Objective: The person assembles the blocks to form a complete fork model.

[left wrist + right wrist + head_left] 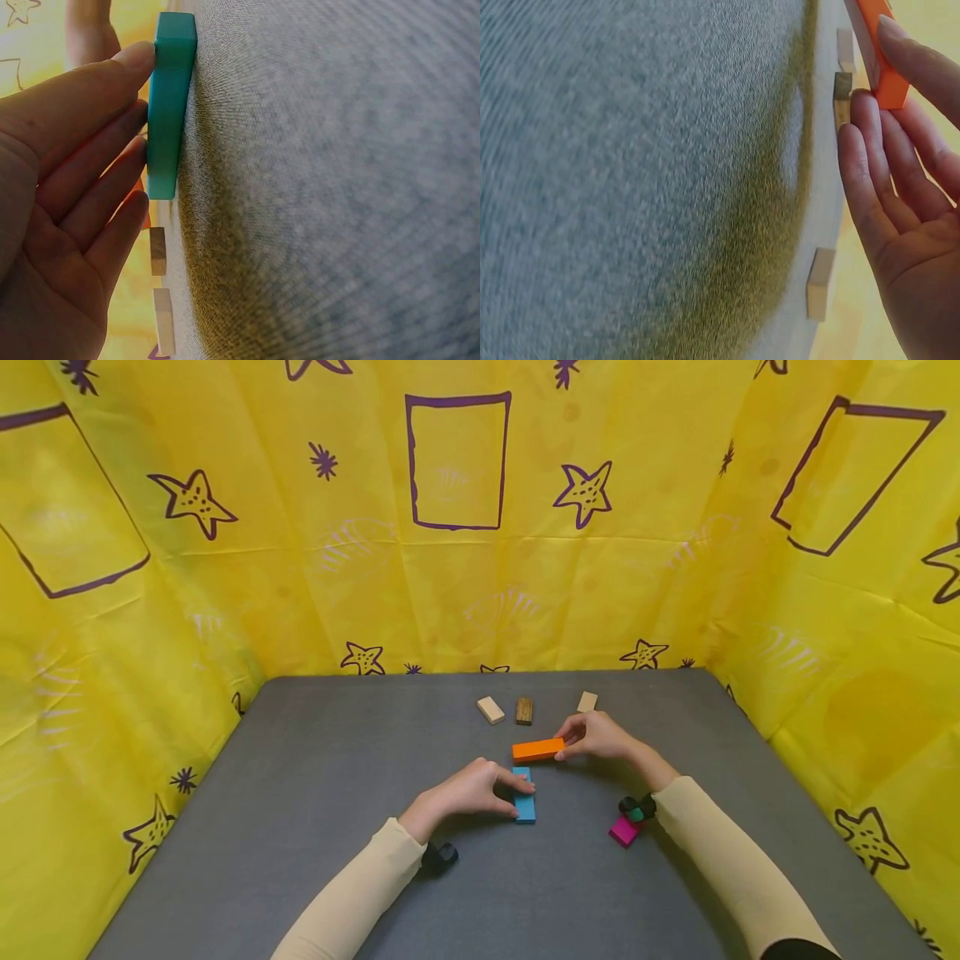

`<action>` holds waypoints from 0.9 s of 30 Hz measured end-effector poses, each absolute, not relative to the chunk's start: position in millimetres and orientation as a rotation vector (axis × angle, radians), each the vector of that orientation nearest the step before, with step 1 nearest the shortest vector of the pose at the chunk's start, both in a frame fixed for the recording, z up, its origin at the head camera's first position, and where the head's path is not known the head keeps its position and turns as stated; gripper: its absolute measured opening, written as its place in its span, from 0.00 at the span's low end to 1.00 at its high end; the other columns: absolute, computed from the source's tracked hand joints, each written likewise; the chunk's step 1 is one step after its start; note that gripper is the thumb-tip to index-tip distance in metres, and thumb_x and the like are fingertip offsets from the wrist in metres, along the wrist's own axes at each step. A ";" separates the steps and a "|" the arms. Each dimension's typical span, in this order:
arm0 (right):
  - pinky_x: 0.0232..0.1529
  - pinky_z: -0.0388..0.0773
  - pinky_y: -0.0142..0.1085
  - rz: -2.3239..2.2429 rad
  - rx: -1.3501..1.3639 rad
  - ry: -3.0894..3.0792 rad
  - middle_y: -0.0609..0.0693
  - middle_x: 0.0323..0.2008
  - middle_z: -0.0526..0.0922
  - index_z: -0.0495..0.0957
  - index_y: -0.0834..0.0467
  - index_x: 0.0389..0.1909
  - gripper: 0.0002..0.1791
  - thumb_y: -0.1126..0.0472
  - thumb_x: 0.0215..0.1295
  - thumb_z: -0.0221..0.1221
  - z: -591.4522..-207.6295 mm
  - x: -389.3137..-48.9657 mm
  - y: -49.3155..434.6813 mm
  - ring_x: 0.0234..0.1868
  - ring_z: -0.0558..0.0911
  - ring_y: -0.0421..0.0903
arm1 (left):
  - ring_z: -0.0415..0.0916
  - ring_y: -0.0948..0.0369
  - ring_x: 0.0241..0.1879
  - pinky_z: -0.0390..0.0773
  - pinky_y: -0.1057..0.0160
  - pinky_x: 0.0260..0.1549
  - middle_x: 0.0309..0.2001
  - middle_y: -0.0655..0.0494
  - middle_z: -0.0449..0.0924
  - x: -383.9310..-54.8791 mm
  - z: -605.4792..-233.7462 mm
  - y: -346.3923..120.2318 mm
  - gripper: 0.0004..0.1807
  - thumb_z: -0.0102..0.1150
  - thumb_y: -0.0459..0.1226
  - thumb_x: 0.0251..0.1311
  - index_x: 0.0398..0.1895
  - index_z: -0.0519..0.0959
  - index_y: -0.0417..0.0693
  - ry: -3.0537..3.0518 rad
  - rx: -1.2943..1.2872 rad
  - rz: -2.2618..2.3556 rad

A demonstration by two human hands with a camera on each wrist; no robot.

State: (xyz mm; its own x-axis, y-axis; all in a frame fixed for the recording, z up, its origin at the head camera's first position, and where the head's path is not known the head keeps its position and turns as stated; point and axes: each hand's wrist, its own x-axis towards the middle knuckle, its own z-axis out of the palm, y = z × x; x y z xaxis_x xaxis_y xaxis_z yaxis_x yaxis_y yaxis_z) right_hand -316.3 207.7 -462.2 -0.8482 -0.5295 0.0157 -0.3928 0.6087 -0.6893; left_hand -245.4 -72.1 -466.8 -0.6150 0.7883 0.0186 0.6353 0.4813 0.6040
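The long blue block lies on the grey table in front of the person, its length running toward the far side. My left hand pinches it, thumb at the near left edge and index finger across its top. In the left wrist view the block looks teal, with the other fingertips along its upper edge. An orange block points sideways just beyond the blue one's far end. My right hand grips its right end between thumb and fingers. In the right wrist view the orange block shows above the tabletop.
Farther back on the table are a pale wooden block, a dark brown block and another pale block behind the right hand. A magenta block lies by the right wrist. Yellow patterned cloth surrounds the table.
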 end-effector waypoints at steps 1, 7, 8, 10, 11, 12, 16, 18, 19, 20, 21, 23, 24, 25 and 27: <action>0.38 0.80 0.33 -1.065 -0.763 2.641 0.46 0.33 0.85 0.84 0.53 0.35 0.18 0.49 0.45 0.73 -462.2 -316.3 206.5 0.33 0.82 0.40 | 0.74 0.72 0.55 0.72 0.69 0.55 0.52 0.70 0.80 -245.5 -466.9 -72.2 0.23 0.69 0.46 0.52 0.54 0.81 0.59 2.467 1.214 0.844; 0.39 0.80 0.32 -1.062 -0.753 2.631 0.46 0.32 0.85 0.84 0.54 0.36 0.18 0.49 0.45 0.73 -462.5 -317.1 201.1 0.33 0.82 0.40 | 0.74 0.72 0.54 0.73 0.69 0.54 0.52 0.70 0.80 -245.9 -467.5 -72.4 0.23 0.69 0.46 0.52 0.54 0.81 0.60 2.465 1.219 0.845; 0.38 0.80 0.32 -1.068 -0.755 2.625 0.46 0.32 0.85 0.84 0.54 0.36 0.18 0.50 0.45 0.73 -462.5 -317.2 200.3 0.33 0.82 0.41 | 0.74 0.72 0.54 0.73 0.69 0.54 0.52 0.70 0.80 -246.0 -467.6 -72.5 0.23 0.68 0.46 0.52 0.54 0.81 0.61 2.464 1.219 0.845; 0.38 0.80 0.32 -1.076 -0.762 2.612 0.47 0.32 0.85 0.84 0.55 0.36 0.18 0.50 0.45 0.73 -462.4 -317.4 198.8 0.33 0.82 0.41 | 0.74 0.73 0.53 0.73 0.69 0.54 0.52 0.70 0.80 -246.3 -467.9 -72.5 0.23 0.68 0.46 0.52 0.54 0.81 0.61 2.461 1.214 0.846; 0.38 0.80 0.33 -1.081 -0.767 2.604 0.47 0.32 0.85 0.84 0.55 0.36 0.18 0.50 0.45 0.73 -462.4 -317.6 198.0 0.33 0.82 0.41 | 0.74 0.73 0.53 0.73 0.69 0.54 0.52 0.70 0.79 -246.4 -468.1 -72.6 0.23 0.68 0.46 0.52 0.54 0.81 0.61 2.460 1.213 0.845; 0.38 0.80 0.33 -1.085 -0.772 2.596 0.47 0.32 0.85 0.84 0.56 0.36 0.18 0.51 0.46 0.73 -462.6 -317.9 197.2 0.33 0.82 0.42 | 0.74 0.73 0.53 0.73 0.69 0.54 0.52 0.71 0.79 -246.5 -468.1 -72.7 0.23 0.68 0.46 0.52 0.54 0.81 0.61 2.461 1.213 0.844; 0.38 0.80 0.32 -1.092 -0.789 2.573 0.48 0.33 0.85 0.84 0.56 0.36 0.18 0.51 0.46 0.73 -463.7 -319.3 194.8 0.33 0.82 0.42 | 0.74 0.73 0.52 0.73 0.70 0.53 0.52 0.70 0.80 -246.7 -468.1 -72.6 0.22 0.68 0.46 0.52 0.54 0.81 0.61 2.467 1.215 0.839; 0.38 0.80 0.32 -1.092 -0.802 2.568 0.48 0.33 0.85 0.84 0.56 0.36 0.18 0.51 0.47 0.73 -464.3 -319.8 193.7 0.33 0.82 0.41 | 0.74 0.73 0.52 0.73 0.70 0.52 0.52 0.70 0.80 -246.5 -467.9 -72.7 0.22 0.69 0.46 0.52 0.53 0.81 0.60 2.471 1.220 0.837; 0.38 0.80 0.32 -1.091 -0.810 2.565 0.48 0.33 0.85 0.84 0.56 0.36 0.18 0.51 0.47 0.73 -464.5 -319.8 193.3 0.33 0.82 0.41 | 0.74 0.73 0.52 0.73 0.70 0.52 0.52 0.70 0.80 -246.4 -467.8 -72.7 0.22 0.69 0.46 0.52 0.53 0.81 0.60 2.471 1.222 0.836; 0.38 0.80 0.32 -1.088 -0.814 2.564 0.48 0.33 0.85 0.84 0.56 0.36 0.18 0.51 0.47 0.72 -464.8 -320.0 192.7 0.33 0.82 0.41 | 0.74 0.73 0.52 0.73 0.70 0.53 0.52 0.71 0.80 -246.3 -467.7 -72.7 0.22 0.69 0.46 0.52 0.53 0.81 0.60 2.471 1.222 0.837; 0.38 0.80 0.32 -1.086 -0.820 2.561 0.48 0.33 0.85 0.84 0.56 0.36 0.18 0.51 0.47 0.72 -464.9 -319.8 192.1 0.33 0.82 0.41 | 0.74 0.73 0.52 0.73 0.70 0.53 0.52 0.71 0.80 -246.3 -467.6 -72.6 0.22 0.69 0.46 0.52 0.53 0.81 0.60 2.471 1.223 0.836; 0.39 0.80 0.31 -1.079 -0.821 2.556 0.48 0.33 0.85 0.84 0.56 0.36 0.18 0.51 0.47 0.72 -465.4 -320.1 190.9 0.33 0.82 0.41 | 0.73 0.73 0.53 0.72 0.70 0.53 0.52 0.71 0.80 -246.2 -467.4 -72.4 0.22 0.69 0.45 0.52 0.53 0.81 0.60 2.471 1.225 0.836; 0.39 0.80 0.31 -1.075 -0.820 2.555 0.48 0.33 0.85 0.84 0.56 0.36 0.18 0.50 0.47 0.72 -465.7 -320.2 190.2 0.33 0.82 0.41 | 0.73 0.73 0.53 0.72 0.70 0.54 0.51 0.71 0.80 -246.2 -467.3 -72.2 0.22 0.69 0.45 0.52 0.53 0.81 0.60 2.471 1.224 0.836; 0.39 0.80 0.31 -1.070 -0.821 2.555 0.48 0.33 0.85 0.84 0.56 0.36 0.18 0.50 0.47 0.72 -465.8 -320.2 189.7 0.33 0.83 0.40 | 0.73 0.73 0.54 0.72 0.70 0.54 0.51 0.71 0.80 -246.3 -467.2 -72.1 0.22 0.69 0.45 0.52 0.53 0.81 0.60 2.470 1.222 0.837; 0.39 0.80 0.31 -1.062 -0.820 2.557 0.47 0.34 0.85 0.84 0.56 0.36 0.18 0.50 0.47 0.72 -466.3 -320.3 188.3 0.33 0.83 0.40 | 0.73 0.73 0.54 0.72 0.70 0.54 0.51 0.72 0.80 -246.5 -467.2 -71.6 0.22 0.69 0.45 0.52 0.53 0.81 0.60 2.468 1.219 0.837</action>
